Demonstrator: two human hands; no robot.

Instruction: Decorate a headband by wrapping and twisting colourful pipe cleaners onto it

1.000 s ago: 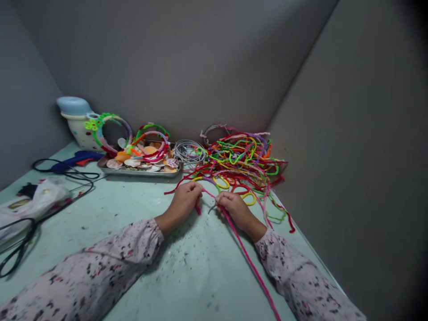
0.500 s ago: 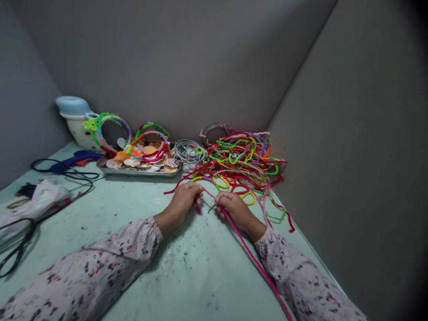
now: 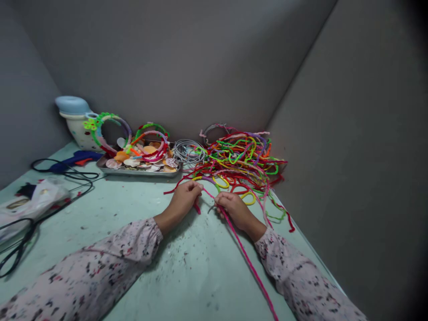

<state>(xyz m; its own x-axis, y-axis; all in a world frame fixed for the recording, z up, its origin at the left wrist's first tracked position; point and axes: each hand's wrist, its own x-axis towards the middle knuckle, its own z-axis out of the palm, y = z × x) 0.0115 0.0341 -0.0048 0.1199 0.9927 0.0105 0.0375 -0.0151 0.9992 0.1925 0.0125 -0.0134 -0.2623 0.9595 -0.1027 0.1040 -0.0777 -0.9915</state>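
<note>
My left hand [image 3: 185,198] is closed in a pinch on one end of a long pink pipe cleaner [image 3: 245,254]. A short stretch of it runs taut across to my right hand [image 3: 234,208]. My right fingers are closed round the pipe cleaner and a wire ring [image 3: 207,179] wrapped in yellow, purple and green. A bare grey wire end pokes out beside my right fingertips, and a red wrapped end hangs below my left fingers. From my right hand the pipe cleaner trails down toward the front. My fingers hide part of the ring.
Behind my hands lie a heap of coloured pipe cleaners [image 3: 240,154], looped pieces and a grey wire coil [image 3: 190,151]. A metal tray [image 3: 140,173] holds shells and wrapped rings. Leftward are a lidded container [image 3: 83,129], a blue tool [image 3: 75,159], black cable [image 3: 43,217] and a plastic bag [image 3: 47,196].
The trailing length of the pink pipe cleaner has swung to the left, away from my right sleeve. Both hands keep nearly the same place and grip.
</note>
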